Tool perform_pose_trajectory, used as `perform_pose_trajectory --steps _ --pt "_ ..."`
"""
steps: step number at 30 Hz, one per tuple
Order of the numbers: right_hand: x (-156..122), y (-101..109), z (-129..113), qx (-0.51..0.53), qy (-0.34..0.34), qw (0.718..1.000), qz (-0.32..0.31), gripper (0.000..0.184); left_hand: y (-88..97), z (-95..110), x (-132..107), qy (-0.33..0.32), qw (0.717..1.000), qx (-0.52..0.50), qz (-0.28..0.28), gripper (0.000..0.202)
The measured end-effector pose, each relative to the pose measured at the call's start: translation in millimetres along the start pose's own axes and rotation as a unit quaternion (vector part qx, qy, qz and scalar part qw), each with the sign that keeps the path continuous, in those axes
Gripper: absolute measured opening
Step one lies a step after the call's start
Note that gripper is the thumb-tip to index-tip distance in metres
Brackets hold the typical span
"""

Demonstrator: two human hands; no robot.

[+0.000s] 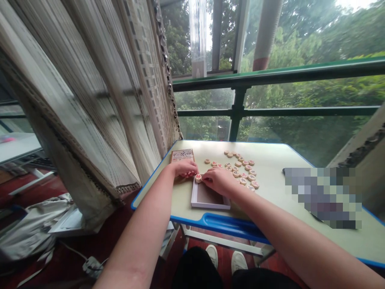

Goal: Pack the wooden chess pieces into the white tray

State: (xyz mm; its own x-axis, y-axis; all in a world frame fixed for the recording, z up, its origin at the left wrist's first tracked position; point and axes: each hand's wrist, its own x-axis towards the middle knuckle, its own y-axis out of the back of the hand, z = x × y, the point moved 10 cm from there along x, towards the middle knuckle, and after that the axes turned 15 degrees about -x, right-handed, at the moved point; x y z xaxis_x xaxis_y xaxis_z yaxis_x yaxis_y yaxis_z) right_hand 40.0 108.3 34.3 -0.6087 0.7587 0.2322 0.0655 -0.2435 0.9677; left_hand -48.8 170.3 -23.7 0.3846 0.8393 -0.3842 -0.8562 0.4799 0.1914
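Observation:
A round wooden Chinese chess piece [198, 178] with a red character is at the far left corner of the open shallow box [210, 206]. My right hand [220, 181] reaches over this box, fingers pinched together, with the tips at the right side of that piece. Just left of the piece is my left hand [184, 167], its fingers curled inward; what lies under them is partly hidden. Beyond the left hand, the printed box lid [182, 154] lies on the table, partly covered by that hand. Several more Chinese chess pieces [244, 175] are scattered beyond and right of my right hand.
The pale table [273, 160] has a blue edge and a blue tray groove [231, 224] at its front. A blurred-out dark item [321, 196] lies on its right. Curtains [120, 100] hang at the left; a green railing [279, 74] stands behind.

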Motion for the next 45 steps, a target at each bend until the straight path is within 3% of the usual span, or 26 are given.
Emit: perform_pose_trajectory --steps 15,25,31,45 --pt "-1 0 1 0.008 0.010 1.000 0.017 0.020 -3.3 -3 3 -0.015 0.998 -0.013 -0.063 0.017" --pt "-1 -1 3 0.008 -0.001 1.000 0.011 0.019 -2.7 -2 2 -0.014 0.999 -0.018 -0.044 0.018" --pt "-2 2 5 0.033 -0.014 0.999 0.038 0.013 -2.7 -2 0 -0.007 0.999 -0.038 -0.031 0.018" --pt "1 -4 8 0.028 -0.050 0.998 0.018 0.011 -3.7 -3 5 -0.006 0.998 -0.044 -0.044 0.014"
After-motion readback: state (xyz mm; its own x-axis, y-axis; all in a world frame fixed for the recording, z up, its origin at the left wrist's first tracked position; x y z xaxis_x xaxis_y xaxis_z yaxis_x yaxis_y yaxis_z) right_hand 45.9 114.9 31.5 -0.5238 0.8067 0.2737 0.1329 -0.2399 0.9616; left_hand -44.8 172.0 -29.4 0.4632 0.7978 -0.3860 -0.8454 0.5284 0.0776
